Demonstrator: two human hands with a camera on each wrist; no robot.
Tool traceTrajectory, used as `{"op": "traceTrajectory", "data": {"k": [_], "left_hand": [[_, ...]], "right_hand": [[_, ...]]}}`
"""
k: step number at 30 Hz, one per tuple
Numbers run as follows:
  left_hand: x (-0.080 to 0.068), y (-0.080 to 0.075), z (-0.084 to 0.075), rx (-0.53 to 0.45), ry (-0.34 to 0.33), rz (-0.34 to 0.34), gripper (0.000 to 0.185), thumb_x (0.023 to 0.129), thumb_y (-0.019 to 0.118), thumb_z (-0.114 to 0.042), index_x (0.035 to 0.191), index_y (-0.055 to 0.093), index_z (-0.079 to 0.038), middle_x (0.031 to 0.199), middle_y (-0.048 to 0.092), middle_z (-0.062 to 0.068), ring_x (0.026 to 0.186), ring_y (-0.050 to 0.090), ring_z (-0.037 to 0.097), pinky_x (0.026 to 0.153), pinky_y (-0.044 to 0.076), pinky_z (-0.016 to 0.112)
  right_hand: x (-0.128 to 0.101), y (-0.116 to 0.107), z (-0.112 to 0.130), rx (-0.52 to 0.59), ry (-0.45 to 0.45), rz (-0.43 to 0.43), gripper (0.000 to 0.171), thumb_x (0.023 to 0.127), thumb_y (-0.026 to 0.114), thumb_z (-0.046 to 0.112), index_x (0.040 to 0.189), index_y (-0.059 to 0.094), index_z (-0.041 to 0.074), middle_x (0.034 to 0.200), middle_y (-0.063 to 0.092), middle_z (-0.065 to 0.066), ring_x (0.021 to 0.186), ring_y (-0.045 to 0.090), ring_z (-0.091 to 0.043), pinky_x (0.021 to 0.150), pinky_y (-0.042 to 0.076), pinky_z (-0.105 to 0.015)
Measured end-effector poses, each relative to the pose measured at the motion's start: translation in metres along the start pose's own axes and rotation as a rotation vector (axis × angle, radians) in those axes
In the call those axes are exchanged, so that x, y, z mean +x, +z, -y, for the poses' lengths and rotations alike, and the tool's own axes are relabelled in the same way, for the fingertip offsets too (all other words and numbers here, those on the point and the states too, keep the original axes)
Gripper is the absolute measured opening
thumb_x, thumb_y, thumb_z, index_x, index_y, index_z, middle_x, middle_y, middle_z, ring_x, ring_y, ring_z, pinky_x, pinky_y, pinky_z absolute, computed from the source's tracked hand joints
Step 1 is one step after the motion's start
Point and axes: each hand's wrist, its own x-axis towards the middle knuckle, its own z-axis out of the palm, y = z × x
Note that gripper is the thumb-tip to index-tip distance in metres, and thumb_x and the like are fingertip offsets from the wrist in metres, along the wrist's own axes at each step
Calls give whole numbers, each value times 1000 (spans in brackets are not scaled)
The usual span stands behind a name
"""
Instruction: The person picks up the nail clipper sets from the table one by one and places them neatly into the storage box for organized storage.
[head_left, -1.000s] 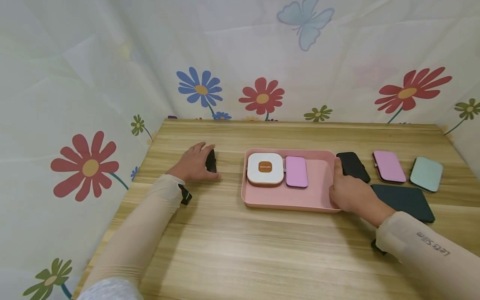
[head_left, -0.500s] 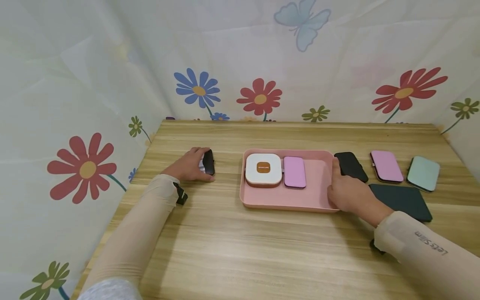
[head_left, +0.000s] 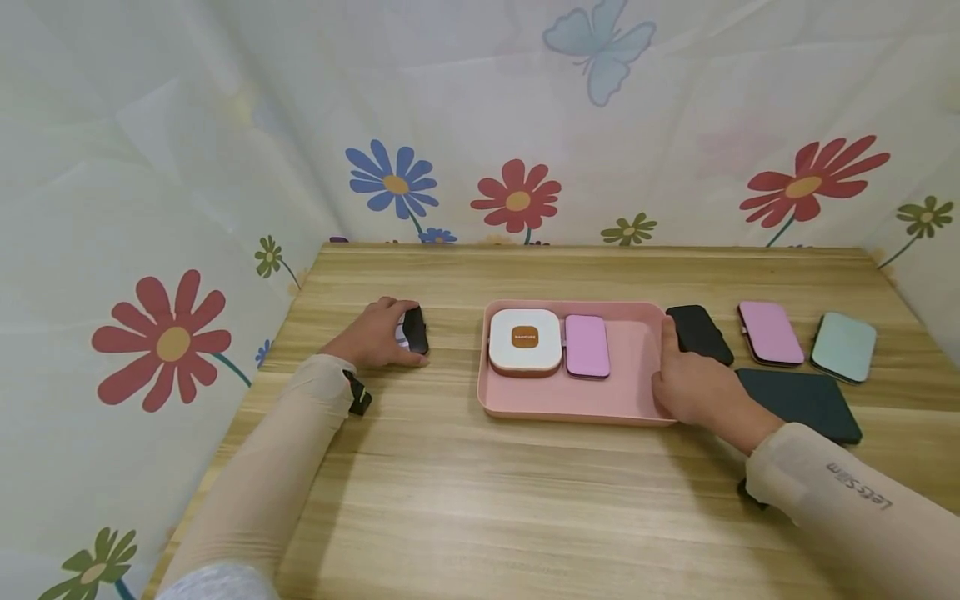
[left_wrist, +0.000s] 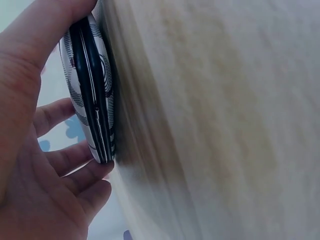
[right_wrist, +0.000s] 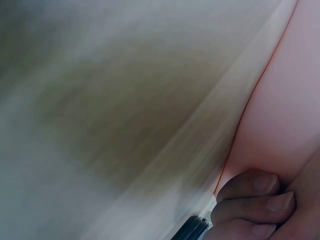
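Observation:
My left hand (head_left: pixel 390 336) grips a small black case with a white patterned face (head_left: pixel 415 330), tipped up on its edge on the wooden table (head_left: pixel 480 500). The left wrist view shows the case (left_wrist: pixel 92 95) held between thumb and fingers (left_wrist: pixel 75 162), its edge against the wood. My right hand (head_left: pixel 678 379) holds the right rim of the pink tray (head_left: pixel 600 404), thumb on top. In the right wrist view, curled fingers (right_wrist: pixel 250 200) press against the tray wall (right_wrist: pixel 285 110). Inside the tray lie a white square case with an orange label (head_left: pixel 525 340) and a pink case (head_left: pixel 587 345).
Right of the tray lie a black case (head_left: pixel 701 332), a pink case (head_left: pixel 768 332), a mint case (head_left: pixel 843 347) and a flat dark teal case (head_left: pixel 802 402). Floral cloth walls (head_left: pixel 172 208) close the table's left, back and right sides.
My left hand has tipped the black case up on its edge, showing its white face. The right hand stays on the tray rim.

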Motion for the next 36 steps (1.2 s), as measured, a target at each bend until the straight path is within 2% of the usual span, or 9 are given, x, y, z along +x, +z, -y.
{"op": "traceTrajectory", "data": {"k": [9, 15, 23, 36], "left_hand": [[-4, 5, -1, 75, 14, -30, 117, 65, 79, -72, 157, 32, -17, 143, 42, 20, 124, 46, 37, 102, 43, 53], [-6, 5, -7, 72, 44, -45, 120, 61, 77, -77, 156, 34, -19, 140, 44, 18, 123, 46, 36, 103, 42, 54], [-8, 2, -21, 97, 74, -54, 121, 58, 76, -80, 155, 36, -19, 136, 45, 14, 121, 45, 32, 104, 41, 52], [-12, -1, -49, 118, 122, -45, 111, 63, 80, -71, 152, 42, -18, 133, 48, 12, 116, 45, 29, 101, 42, 46]], "right_hand": [[0, 0, 0, 3, -9, 3, 90, 98, 37, 21, 149, -34, 0, 54, 51, -3, 42, 43, -17, 42, 27, -29], [0, 0, 0, 5, -7, 3, 90, 98, 37, 22, 149, -33, 0, 55, 51, -3, 43, 43, -17, 42, 27, -29], [-1, 0, -2, 24, -5, 8, 90, 98, 37, 22, 149, -34, 2, 56, 51, -4, 43, 43, -18, 42, 29, -30], [-1, 0, -1, 21, -3, 9, 90, 98, 38, 21, 149, -35, 3, 55, 51, -3, 43, 43, -17, 42, 27, -29]]}}
